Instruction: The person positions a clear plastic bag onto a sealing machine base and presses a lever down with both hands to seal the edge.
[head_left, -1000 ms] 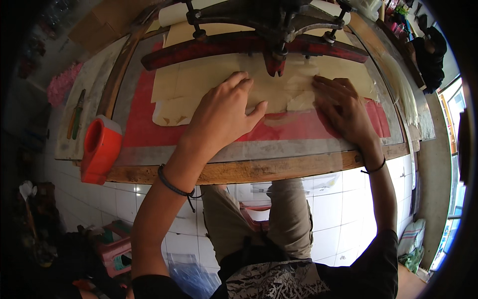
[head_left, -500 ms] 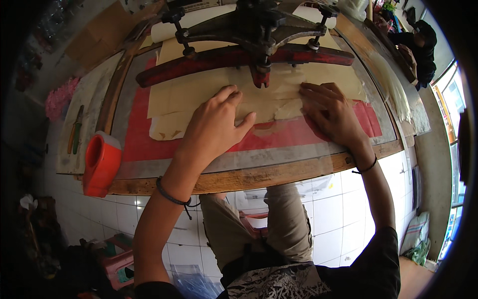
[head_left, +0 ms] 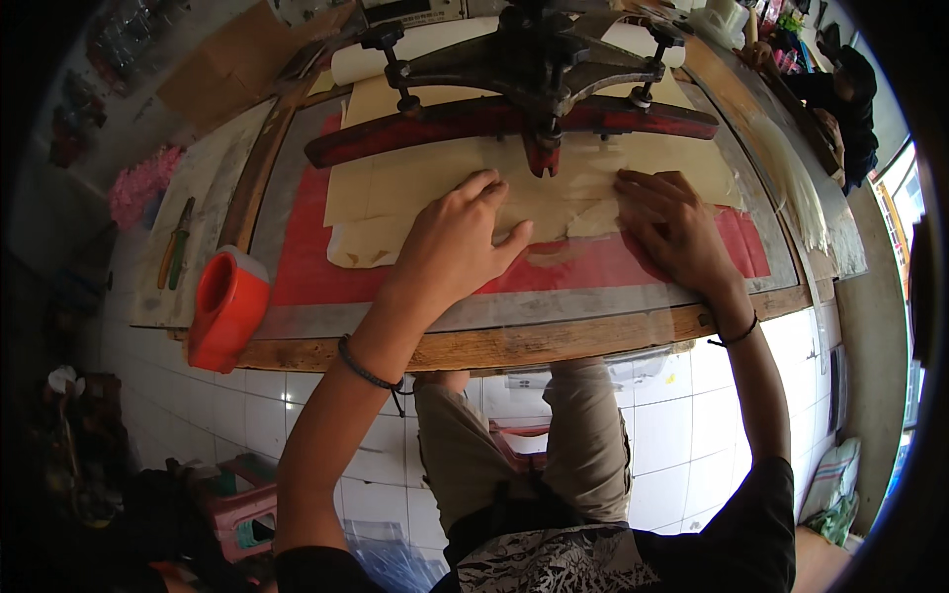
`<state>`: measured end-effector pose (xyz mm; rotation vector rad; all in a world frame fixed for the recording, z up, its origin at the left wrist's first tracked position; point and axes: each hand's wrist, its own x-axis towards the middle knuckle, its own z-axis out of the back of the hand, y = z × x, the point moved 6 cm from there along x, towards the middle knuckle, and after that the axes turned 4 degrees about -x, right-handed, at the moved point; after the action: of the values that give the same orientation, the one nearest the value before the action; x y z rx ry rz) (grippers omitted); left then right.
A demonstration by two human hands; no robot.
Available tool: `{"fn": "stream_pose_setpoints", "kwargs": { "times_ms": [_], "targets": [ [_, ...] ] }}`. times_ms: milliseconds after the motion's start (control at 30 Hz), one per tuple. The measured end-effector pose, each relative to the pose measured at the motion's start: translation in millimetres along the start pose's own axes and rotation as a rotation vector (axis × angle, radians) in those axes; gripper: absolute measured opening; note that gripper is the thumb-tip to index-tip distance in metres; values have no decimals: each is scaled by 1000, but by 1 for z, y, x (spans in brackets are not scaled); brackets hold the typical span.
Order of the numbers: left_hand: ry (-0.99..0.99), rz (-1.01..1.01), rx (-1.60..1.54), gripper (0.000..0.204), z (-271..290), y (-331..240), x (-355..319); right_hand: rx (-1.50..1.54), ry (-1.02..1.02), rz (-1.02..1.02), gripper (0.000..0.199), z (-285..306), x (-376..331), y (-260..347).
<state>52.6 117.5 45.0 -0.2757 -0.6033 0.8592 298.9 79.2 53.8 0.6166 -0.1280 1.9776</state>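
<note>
My left hand [head_left: 463, 237] lies palm down on the beige sheet [head_left: 395, 183], fingers reaching forward and thumb apart. Near the sheet's right side rests my right hand [head_left: 677, 232], its fingers stretched and slightly bent. Between the hands the beige sheet has a torn, ragged near edge. Under it a red sheet [head_left: 316, 282] sticks out at the left, front and right. A faint see-through film seems to cover the front and hang over the table edge; whether my fingers press on it I cannot tell. Just beyond my fingertips spans a dark metal clamp frame [head_left: 544, 74] with a red bar [head_left: 415, 128].
An orange-red tape dispenser [head_left: 222, 306] stands at the wooden table's [head_left: 445, 351] left front corner. Beyond it lie pliers [head_left: 178, 247] with green and orange handles. Pale strips [head_left: 791, 188] hang at the right, near another person [head_left: 840, 109]. A white roll [head_left: 425, 47] lies behind the frame.
The whole view has shifted, so everything appears slightly farther right. Both hands keep nearly the same place and pose on the sheets.
</note>
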Motion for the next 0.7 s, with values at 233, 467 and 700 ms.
{"fn": "stream_pose_setpoints", "kwargs": {
  "times_ms": [233,467,700],
  "targets": [
    [-8,-6,13,51,0,-2,-1,-7,20,-9,36,6,-3,3],
    [-49,-122,53,44,-2,-3,-4,-58,24,55,45,0,-9,4],
    [-73,-103,18,42,-12,-7,-26,-26,36,-18,52,1,-31,11]
  ]
}}
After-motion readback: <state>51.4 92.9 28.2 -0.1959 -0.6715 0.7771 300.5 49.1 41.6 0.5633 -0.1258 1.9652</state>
